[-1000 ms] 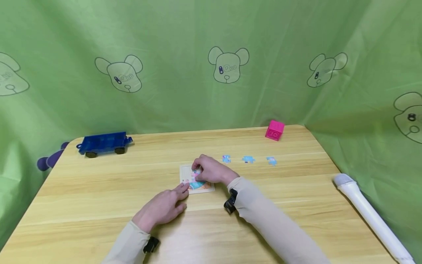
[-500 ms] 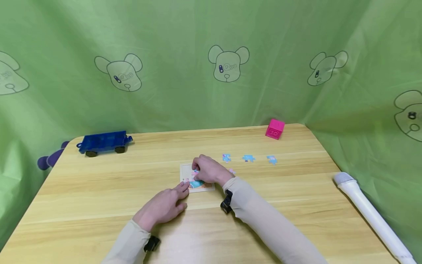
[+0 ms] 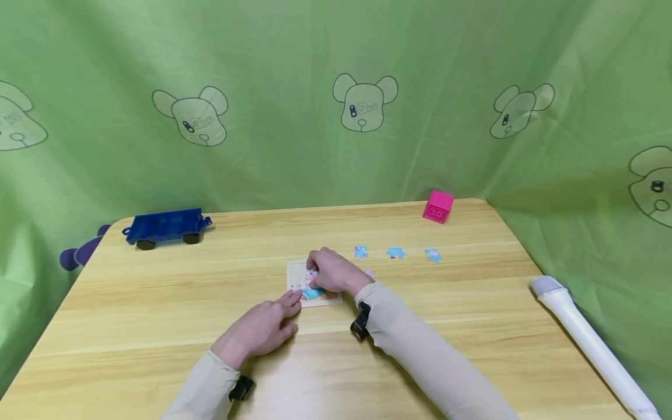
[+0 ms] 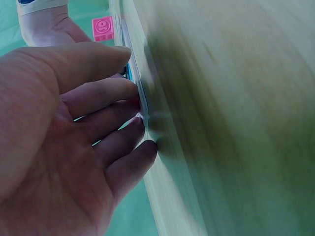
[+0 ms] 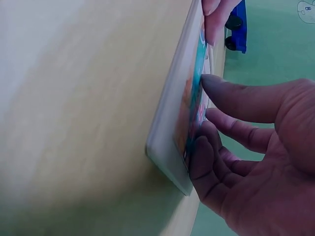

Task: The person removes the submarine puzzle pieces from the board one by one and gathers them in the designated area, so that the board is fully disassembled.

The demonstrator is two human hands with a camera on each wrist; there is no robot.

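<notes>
A small white-framed jigsaw board (image 3: 295, 271) lies on the table in the head view, its lower part filled with a coloured picture. Fingertips of my left hand (image 3: 255, 331) rest on its near left corner, the fingers fairly straight. My right hand (image 3: 336, 272) is over the board's right side, with thumb and fingers bent around a puzzle piece (image 3: 312, 276) in the picture. Much of that piece is hidden. From the right wrist, the thumb (image 5: 236, 98) and curled fingers touch the picture's surface.
Loose puzzle pieces lie right of the board: one (image 3: 360, 252), another (image 3: 396, 252), a third (image 3: 433, 255), and a pink one (image 3: 370, 273) partly behind the right wrist. A blue toy wagon (image 3: 167, 227), a pink block (image 3: 438, 207) and a white microphone-like tube (image 3: 588, 338) stand around the edges.
My right wrist and forearm have shifted slightly left, uncovering the pink loose piece. The right fingers stay at the same spot on the board, and the left hand keeps still.
</notes>
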